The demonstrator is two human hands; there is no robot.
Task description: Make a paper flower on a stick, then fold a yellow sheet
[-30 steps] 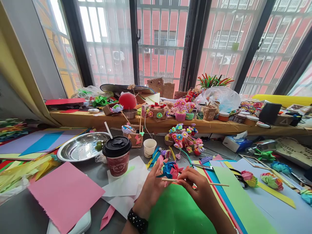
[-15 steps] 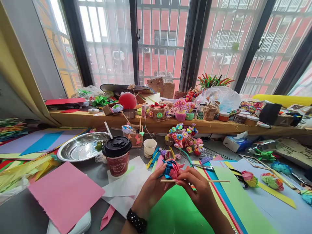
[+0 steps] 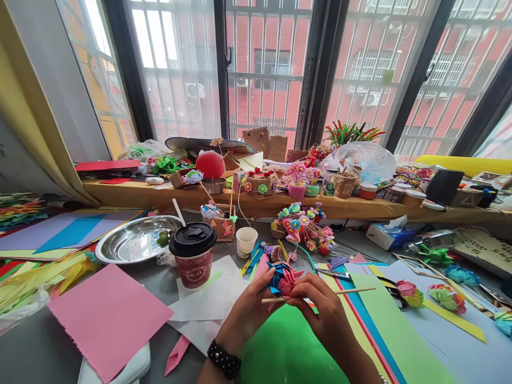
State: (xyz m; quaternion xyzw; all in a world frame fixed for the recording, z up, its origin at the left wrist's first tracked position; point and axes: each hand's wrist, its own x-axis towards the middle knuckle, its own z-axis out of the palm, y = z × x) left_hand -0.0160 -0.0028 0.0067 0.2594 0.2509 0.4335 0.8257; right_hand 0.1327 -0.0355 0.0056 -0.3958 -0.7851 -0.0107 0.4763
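While the left hand holds folded paper and the right hand a stick, coloured sheets lie on the grey surface; barred windows stand behind.

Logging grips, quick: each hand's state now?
Left hand: holding blue-and-pink folded-paper piece.
Right hand: holding thin pale wooden stick, touching that piece.

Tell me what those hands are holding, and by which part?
The left hand holds a blue-and-pink folded-paper piece by its blue side; the right hand touches the pink side and also holds a thin stick near its middle.
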